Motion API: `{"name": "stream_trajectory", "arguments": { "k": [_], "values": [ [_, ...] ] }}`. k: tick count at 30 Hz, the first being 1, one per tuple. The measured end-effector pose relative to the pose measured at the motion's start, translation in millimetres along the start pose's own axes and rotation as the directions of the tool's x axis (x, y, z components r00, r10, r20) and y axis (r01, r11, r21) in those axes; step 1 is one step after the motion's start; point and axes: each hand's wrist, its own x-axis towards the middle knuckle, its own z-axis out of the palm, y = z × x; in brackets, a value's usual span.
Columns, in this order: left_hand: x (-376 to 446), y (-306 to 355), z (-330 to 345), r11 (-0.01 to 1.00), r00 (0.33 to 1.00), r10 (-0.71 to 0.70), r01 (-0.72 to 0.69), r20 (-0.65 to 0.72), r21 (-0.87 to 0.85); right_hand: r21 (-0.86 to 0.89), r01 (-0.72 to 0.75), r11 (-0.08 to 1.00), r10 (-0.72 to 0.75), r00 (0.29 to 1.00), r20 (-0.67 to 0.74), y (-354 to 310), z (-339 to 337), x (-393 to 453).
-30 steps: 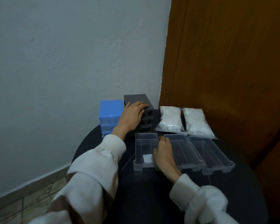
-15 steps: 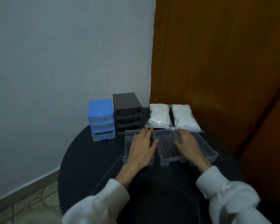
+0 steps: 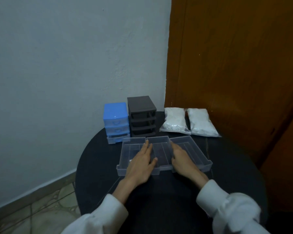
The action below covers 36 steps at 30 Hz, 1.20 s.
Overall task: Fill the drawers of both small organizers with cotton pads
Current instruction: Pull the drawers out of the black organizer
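Clear plastic drawers (image 3: 161, 150) at frame centre feel light and slippery under my flat, outstretched left hand (image 3: 140, 163) and right hand (image 3: 182, 159), gripping nothing; best grasped by their rims.

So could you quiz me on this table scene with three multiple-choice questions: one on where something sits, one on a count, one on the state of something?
1. Where do the two bags of cotton pads lie?
A. Inside the blue organizer
B. At the back right of the table, by the wooden door
C. On the floor

2. How many clear drawers are out on the table?
A. One
B. Three
C. Five

3. What state is the dark organizer in?
A. Its slots are empty
B. All drawers are in place
C. It lies on its side

Answers:
1 B: the bags of cotton pads lie near the wooden door, on the table.
2 B: three clear drawers sit side by side under the left hand and right hand.
3 A: the dark organizer stands upright with open slots, unlike the blue organizer.
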Motion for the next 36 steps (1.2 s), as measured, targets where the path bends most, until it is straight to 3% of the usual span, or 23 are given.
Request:
{"name": "stream_trajectory", "arguments": {
  "k": [6, 14, 20, 27, 33, 36],
  "values": [
    [-17, -32, -20, 0.999, 0.998, -0.053, 0.052, -0.032, -0.002, 0.031, 0.084, 0.996, -0.086, 0.994, 0.068, -29, 27, 13],
    [-13, -39, -26, 0.997, 0.996, -0.069, 0.071, -0.064, 0.037, -0.014, 0.094, 0.995, -0.092, 0.992, 0.088, -39, 27, 19],
    [1, -1, -23, 0.998, 0.985, 0.051, -0.047, -0.165, 0.028, 0.024, 0.086, 0.996, -0.085, 0.995, -0.058, -27, -14, 16],
    [45, 74, 0, 0.971, 0.967, 0.214, -0.226, -0.140, -0.079, 0.075, -0.074, 0.994, 0.092, 0.955, -0.282, 30, -81, 23],
    [117, 116, 14, 0.976, 0.983, 0.174, -0.179, -0.049, -0.120, 0.109, -0.226, 0.968, 0.251, 0.886, -0.390, 85, -121, 57],
    [147, 120, 26, 0.987, 0.987, 0.157, -0.158, -0.021, -0.033, 0.153, -0.266, 0.952, 0.303, 0.888, -0.347, 103, -127, 75]
  ]
}}
